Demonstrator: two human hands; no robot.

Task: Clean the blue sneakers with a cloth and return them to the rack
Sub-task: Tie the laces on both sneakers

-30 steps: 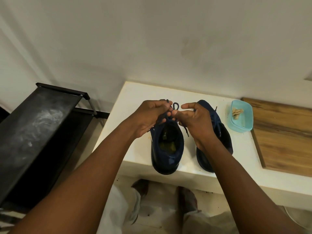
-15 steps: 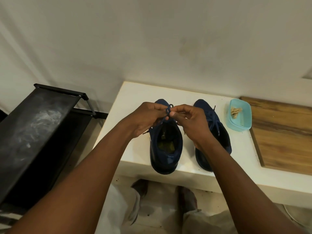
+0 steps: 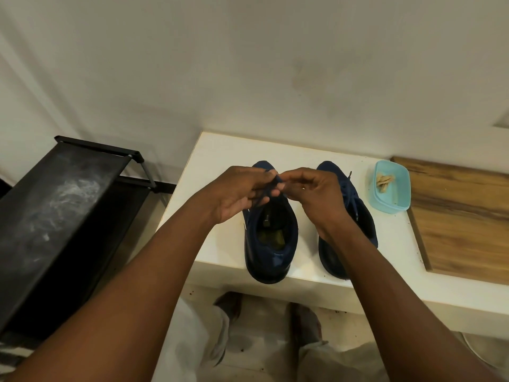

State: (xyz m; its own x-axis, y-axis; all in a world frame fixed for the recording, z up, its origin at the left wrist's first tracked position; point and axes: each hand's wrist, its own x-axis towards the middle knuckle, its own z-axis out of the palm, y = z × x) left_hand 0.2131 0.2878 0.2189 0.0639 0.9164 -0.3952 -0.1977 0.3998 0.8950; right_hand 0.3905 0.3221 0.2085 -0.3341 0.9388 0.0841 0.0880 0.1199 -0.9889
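Well off to the left of the left hand [image 3: 242, 193] and lower down: black shoe rack [image 3: 63, 216], top shelf smeared with pale dust, a second tier showing under it. Under both hands: white ledge [image 3: 220, 161], set against the wall. Away to the right of the right hand [image 3: 316, 193]: wooden board [image 3: 462, 216], lying flat along the ledge's right part.

Directly beneath the left hand and reaching back toward the body: first blue sneaker [image 3: 271, 252], upright on its sole, toe toward the wall, heel at the ledge's front edge, opening facing up with a yellowish insole showing. Beneath the right wrist and forearm: second blue sneaker [image 3: 360, 216], parallel to the first, near it but apart, partly covered by the arm. Neither sneaker on the rack.

Just right of the right hand: light blue plastic tub [image 3: 391, 199], lidless, at the board's left edge, a few beige scraps [image 3: 383, 181] inside.

Both hands raised over the first sneaker's tongue, fingertips meeting: thumb and forefinger of each pinching the dark blue lace [image 3: 277, 181], remaining fingers loosely curled.

Below the left palm, inside the sneaker's opening: small label [image 3: 266, 222], print too small to read. By the left wrist, on the sneaker's outer side: white mark [image 3: 245, 219], shape unclear.
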